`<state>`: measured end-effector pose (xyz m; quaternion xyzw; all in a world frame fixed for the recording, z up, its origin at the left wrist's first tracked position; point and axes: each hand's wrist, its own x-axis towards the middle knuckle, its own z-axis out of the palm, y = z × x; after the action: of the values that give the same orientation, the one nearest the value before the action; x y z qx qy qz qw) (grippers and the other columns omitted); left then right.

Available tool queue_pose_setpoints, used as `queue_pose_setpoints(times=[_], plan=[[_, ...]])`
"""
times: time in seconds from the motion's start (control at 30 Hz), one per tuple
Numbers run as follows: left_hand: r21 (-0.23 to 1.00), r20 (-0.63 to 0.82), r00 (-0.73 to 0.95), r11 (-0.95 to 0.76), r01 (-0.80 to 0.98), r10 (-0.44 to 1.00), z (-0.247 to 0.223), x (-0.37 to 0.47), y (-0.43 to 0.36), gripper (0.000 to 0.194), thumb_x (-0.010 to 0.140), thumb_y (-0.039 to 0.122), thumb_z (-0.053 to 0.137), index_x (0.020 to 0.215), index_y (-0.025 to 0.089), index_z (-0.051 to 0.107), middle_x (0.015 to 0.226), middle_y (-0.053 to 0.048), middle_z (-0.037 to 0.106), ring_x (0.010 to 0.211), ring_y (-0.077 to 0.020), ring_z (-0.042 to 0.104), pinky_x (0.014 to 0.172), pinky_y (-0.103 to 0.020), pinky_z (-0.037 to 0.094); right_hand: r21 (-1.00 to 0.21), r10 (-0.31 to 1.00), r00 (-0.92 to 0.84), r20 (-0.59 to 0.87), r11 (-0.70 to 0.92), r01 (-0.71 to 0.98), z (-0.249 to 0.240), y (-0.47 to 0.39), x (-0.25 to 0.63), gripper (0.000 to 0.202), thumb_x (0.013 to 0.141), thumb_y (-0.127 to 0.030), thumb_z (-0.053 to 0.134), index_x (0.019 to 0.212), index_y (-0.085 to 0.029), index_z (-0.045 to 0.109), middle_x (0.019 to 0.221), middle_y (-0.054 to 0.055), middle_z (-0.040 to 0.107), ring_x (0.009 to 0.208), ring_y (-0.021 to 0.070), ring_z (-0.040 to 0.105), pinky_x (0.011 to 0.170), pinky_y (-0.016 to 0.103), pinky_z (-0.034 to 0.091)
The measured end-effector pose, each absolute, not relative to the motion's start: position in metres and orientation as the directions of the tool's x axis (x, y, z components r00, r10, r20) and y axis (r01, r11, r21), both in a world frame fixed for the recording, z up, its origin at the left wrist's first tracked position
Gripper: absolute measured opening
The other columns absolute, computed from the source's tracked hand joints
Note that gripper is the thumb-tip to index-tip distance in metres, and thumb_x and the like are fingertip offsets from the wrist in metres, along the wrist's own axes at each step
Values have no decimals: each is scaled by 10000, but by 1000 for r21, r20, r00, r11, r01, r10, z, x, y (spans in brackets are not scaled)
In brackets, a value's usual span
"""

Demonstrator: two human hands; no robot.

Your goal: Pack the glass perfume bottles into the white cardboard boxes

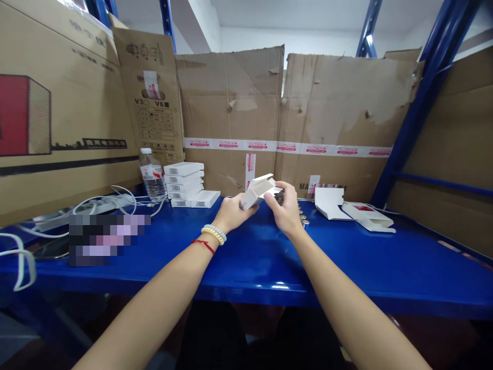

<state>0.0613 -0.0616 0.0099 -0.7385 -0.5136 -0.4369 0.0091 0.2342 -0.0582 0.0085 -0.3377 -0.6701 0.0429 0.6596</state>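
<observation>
A small white carton (254,194) is tilted above the blue tabletop, its flap end turned towards the right. Wrapped round its lower left end is my left hand (232,211), closed, with bracelets at the wrist. My right hand (287,205) is at the carton's open end, thumb and fingers curled together. Between those fingers a small dark thing (279,197) shows, mostly hidden, so its kind cannot be made out. Just beyond my right hand stand several batteries (305,224), partly covered by it.
Several white cartons (185,181) are stacked at the back left beside a water bottle (152,174). Opened white packaging (367,216) lies at the right. White cables (96,203) and a power strip are at the left. Cardboard sheets (231,103) wall the back of the blue table (246,272).
</observation>
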Motion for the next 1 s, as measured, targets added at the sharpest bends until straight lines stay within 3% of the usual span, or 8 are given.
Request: queue_pose_setpoints(times=[0.23, 0.4, 0.57, 0.73, 1.0], plan=[[593, 544, 69, -441, 673, 836, 13, 61, -60, 402, 704, 510, 659, 859, 143, 709, 755, -34, 717, 685, -184, 623, 618, -258, 437, -364, 402, 38, 915, 779, 510, 13, -67, 232, 336, 760, -357, 636, 1062, -227, 565, 1215, 134, 524, 1188, 301, 466, 1015, 498, 369], [772, 351, 137, -369, 517, 926, 5, 53, -45, 398, 618, 441, 725, 872, 134, 719, 828, -20, 723, 805, -218, 651, 730, -291, 483, -305, 408, -25, 913, 721, 623, 12, -63, 233, 95, 796, -225, 588, 869, -228, 648, 1098, 111, 589, 1092, 285, 502, 957, 479, 410], [910, 212, 252, -285, 300, 944, 0, 49, -40, 485, 562, 425, 788, 941, 129, 726, 934, -52, 743, 931, -260, 665, 877, -374, 490, -280, 437, -91, 895, 708, 648, 10, -61, 234, 122, 800, -176, 581, 822, -223, 691, 1042, 107, 624, 1050, 286, 496, 912, 487, 412], [938, 183, 264, -249, 242, 947, 1, 50, -42, 535, 508, 422, 835, 942, 129, 726, 955, -65, 750, 950, -282, 671, 917, -414, 478, -262, 420, -58, 906, 662, 702, 6, -57, 234, 131, 794, -194, 590, 818, -252, 705, 1252, 102, 539, 1185, 329, 399, 936, 546, 378], [910, 177, 303, -273, 313, 937, 0, 48, -41, 505, 520, 423, 827, 916, 128, 724, 900, -52, 752, 918, -290, 680, 865, -406, 502, -301, 490, -65, 869, 628, 718, 1, -52, 234, 125, 802, -210, 590, 851, -251, 697, 1261, 127, 494, 1166, 348, 370, 895, 568, 384]])
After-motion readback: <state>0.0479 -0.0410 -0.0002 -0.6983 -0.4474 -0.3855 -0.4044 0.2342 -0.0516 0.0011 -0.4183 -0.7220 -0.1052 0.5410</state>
